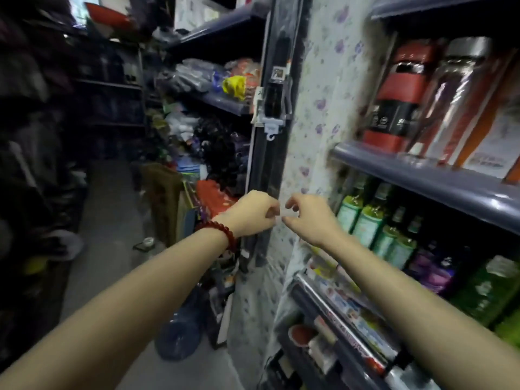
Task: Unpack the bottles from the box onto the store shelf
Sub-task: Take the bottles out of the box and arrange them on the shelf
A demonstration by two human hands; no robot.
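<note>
Green bottles (pixel 365 220) already line the shelf (pixel 439 187); no box in sight. Left hand (pixel 253 213) and right hand (pixel 306 218) pinch something small, pale and blurred between them.

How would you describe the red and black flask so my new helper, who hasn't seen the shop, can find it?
Start at the grey shelf on the right, the one above the rows of green bottles. The red and black flask stands at its left end, beside the floral wall covering. Its neighbour is a clear, silver-capped bottle; only the flask has red and black bands.
</note>
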